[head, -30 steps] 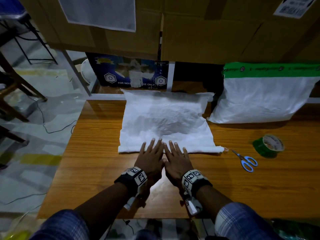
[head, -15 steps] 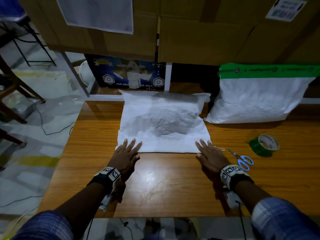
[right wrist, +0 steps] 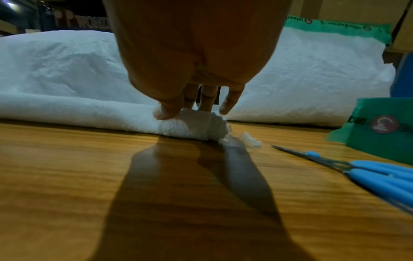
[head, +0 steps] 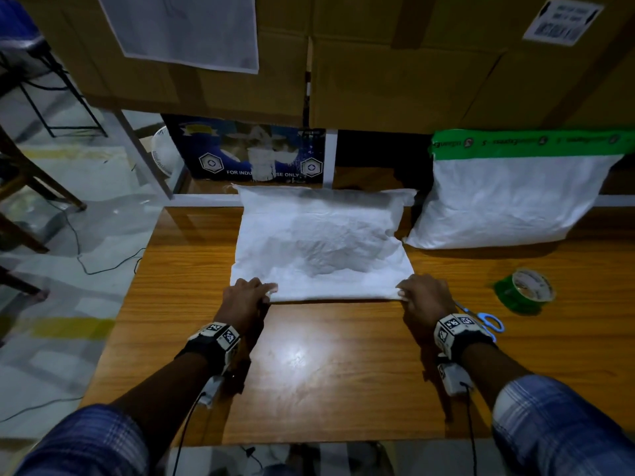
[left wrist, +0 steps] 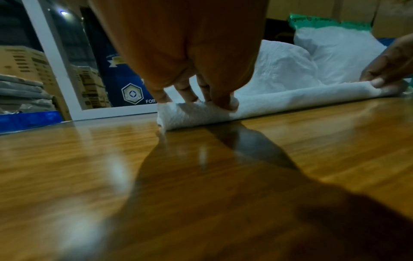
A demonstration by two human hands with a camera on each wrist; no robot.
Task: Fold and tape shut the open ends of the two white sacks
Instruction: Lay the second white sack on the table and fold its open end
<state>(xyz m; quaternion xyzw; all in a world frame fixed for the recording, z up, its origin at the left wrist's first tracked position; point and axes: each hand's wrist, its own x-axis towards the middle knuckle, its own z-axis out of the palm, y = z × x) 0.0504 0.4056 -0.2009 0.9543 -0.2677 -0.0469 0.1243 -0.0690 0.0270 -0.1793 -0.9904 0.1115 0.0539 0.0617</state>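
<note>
Left hand (head: 245,298), right hand (head: 424,297) pinch sack (head: 323,245) corners (edge rolled).

Two white sacks (head: 319,242) (head: 508,201); one green tape roll (head: 524,290); one pair of blue scissors (head: 484,319); two hands (head: 245,297) (head: 424,297)

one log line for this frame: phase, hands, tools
phase: folding open end of near sack | left hand: pinches left corner | right hand: pinches right corner | far sack: taped | tape roll, scissors: idle
</note>
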